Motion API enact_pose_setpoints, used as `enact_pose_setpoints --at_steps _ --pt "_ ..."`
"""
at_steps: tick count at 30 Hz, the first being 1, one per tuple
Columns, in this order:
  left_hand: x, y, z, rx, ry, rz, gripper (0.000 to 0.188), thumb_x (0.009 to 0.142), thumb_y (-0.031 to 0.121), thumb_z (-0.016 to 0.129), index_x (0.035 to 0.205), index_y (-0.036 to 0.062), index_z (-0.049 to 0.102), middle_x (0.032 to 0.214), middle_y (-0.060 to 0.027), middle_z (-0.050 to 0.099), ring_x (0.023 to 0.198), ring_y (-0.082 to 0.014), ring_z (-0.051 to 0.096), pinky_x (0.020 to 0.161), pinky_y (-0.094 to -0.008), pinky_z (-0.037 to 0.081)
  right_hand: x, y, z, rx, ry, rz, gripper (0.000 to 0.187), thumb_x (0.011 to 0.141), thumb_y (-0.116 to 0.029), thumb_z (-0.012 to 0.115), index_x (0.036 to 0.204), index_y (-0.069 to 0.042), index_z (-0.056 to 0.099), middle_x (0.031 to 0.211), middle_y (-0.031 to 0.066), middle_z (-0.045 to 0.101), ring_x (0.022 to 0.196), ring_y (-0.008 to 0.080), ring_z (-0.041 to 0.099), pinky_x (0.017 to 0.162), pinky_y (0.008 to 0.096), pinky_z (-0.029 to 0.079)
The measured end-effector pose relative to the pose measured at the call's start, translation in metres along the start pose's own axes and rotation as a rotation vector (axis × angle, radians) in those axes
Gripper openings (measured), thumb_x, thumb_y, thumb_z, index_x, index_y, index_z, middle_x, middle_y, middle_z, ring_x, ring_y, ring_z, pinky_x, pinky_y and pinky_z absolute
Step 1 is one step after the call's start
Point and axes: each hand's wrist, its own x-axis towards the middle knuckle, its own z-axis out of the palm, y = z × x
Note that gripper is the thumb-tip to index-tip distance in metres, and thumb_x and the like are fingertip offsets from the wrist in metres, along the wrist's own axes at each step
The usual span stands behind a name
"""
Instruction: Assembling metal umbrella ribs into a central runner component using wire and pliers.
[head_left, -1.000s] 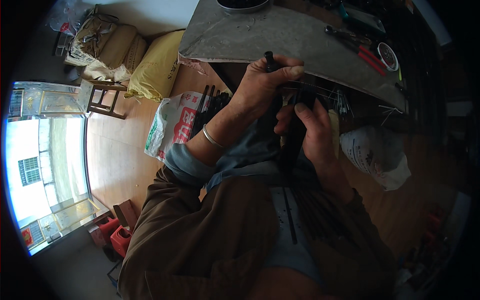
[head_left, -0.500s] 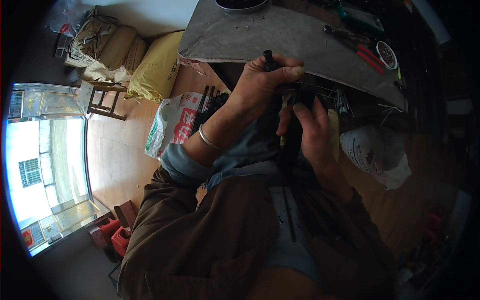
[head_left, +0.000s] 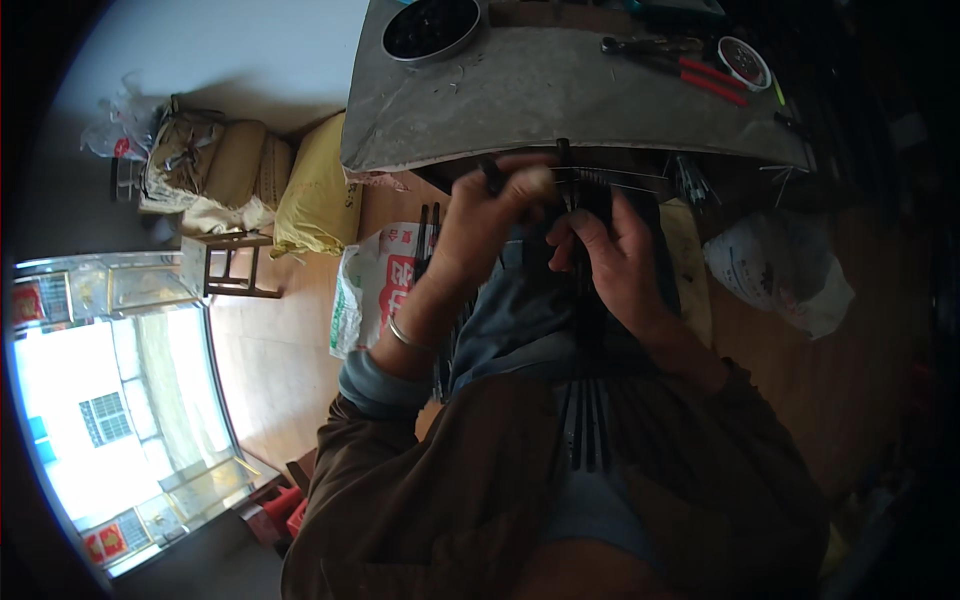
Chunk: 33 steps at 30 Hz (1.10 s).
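My left hand [head_left: 490, 215], slightly smeared by motion, is closed around a short black rounded piece [head_left: 491, 178] whose kind I cannot make out. Close beside it, my right hand [head_left: 615, 245] pinches a bundle of long dark strips below the table edge. Their lower ends [head_left: 585, 430] reach back over my lap. A dark upright end [head_left: 563, 152] rises between the two hands. Thin pale wires [head_left: 635, 183] run sideways past the strips, just above my right fingers. Shadow hides how wires and strips meet.
On the grey tabletop [head_left: 480, 110] are a bowl [head_left: 432, 30] of dark pieces, red-handled pliers [head_left: 712, 82] and a small white tub [head_left: 745, 63]. Metal wires [head_left: 692, 180] hang below its edge. Plastic bags [head_left: 780, 270], a wooden stool [head_left: 230, 265] and a yellow sack [head_left: 318, 190] stand around.
The view has shifted, with more of the tabletop and bowl showing. My left hand has moved left and down, off the strips' top, carrying the black piece. My right hand still grips the strips.
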Motion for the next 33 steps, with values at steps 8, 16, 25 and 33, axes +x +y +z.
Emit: enact_pose_setpoints --at_steps 8,16,25,33 --pt "-0.005 -0.003 0.019 -0.159 0.038 -0.052 0.028 0.084 0.008 0.068 0.109 -0.0043 0.061 0.081 -0.0052 0.066 0.066 -0.0103 0.060 0.061 -0.0228 0.049 0.004 -0.006 -0.013 -0.162 -0.012 -0.078 0.021 0.094 -0.017 0.060 0.105 0.000 0.057 0.083 0.0044 0.067 0.068 0.0080 0.061 0.060 0.0230 0.047" --pt "-0.004 -0.011 0.023 -0.235 0.015 -0.041 0.029 0.084 0.012 0.066 0.108 -0.0030 0.061 0.083 -0.0047 0.065 0.066 -0.0110 0.059 0.062 -0.0236 0.047 0.011 -0.016 -0.024 -0.408 -0.103 -0.026 0.020 0.089 -0.018 0.066 0.097 0.000 0.066 0.080 0.0062 0.069 0.076 0.0092 0.063 0.067 0.0246 0.049" --pt "-0.007 -0.015 0.019 -0.376 -0.067 -0.078 0.029 0.083 0.013 0.068 0.108 0.0001 0.060 0.077 -0.0022 0.062 0.063 -0.0091 0.055 0.060 -0.0228 0.045 0.019 -0.010 -0.035 -0.107 -0.172 0.261 0.019 0.088 -0.018 0.064 0.095 -0.002 0.068 0.083 0.0037 0.069 0.078 0.0089 0.063 0.072 0.0247 0.048" --pt "-0.010 -0.017 0.026 -0.210 0.068 0.060 0.029 0.085 0.020 0.070 0.106 0.0017 0.061 0.075 -0.0001 0.061 0.061 -0.0072 0.054 0.057 -0.0212 0.044 0.022 -0.006 -0.041 -0.110 -0.152 0.326 0.026 0.084 -0.028 0.068 0.089 -0.003 0.068 0.077 0.0017 0.066 0.072 0.0078 0.062 0.067 0.0242 0.048"
